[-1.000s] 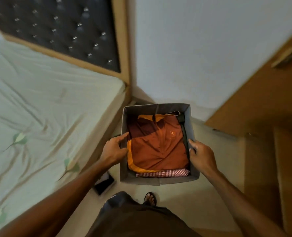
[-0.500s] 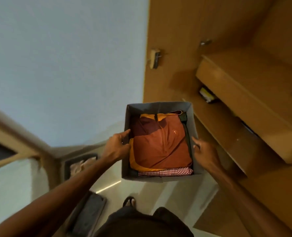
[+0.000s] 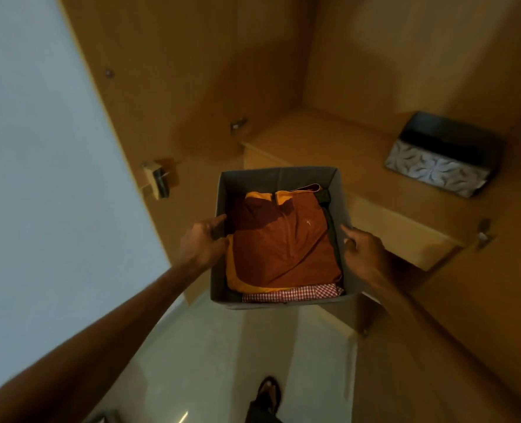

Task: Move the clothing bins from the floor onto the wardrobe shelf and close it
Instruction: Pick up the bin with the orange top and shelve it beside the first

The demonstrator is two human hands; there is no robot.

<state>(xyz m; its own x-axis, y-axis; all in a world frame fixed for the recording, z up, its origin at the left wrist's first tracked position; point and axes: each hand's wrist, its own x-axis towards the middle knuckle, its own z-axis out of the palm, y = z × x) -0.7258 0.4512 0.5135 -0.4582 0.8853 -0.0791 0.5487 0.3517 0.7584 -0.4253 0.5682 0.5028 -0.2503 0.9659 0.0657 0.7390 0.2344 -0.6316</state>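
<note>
Grey fabric walls of the clothing bin (image 3: 279, 178) sit clamped between your hands, your left hand (image 3: 202, 244) gripping its left rim and your right hand (image 3: 364, 254) its right side. You hold it in the air above the pale floor (image 3: 210, 361), near the front edge of the wardrobe shelf (image 3: 329, 141), with a rust-orange shirt (image 3: 283, 242) folded on top inside. Far right on that shelf stands a patterned bin (image 3: 436, 166).

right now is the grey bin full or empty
Nearly full: the grey bin holds folded clothes, a rust-orange shirt on top and a red checked piece under it.
</note>
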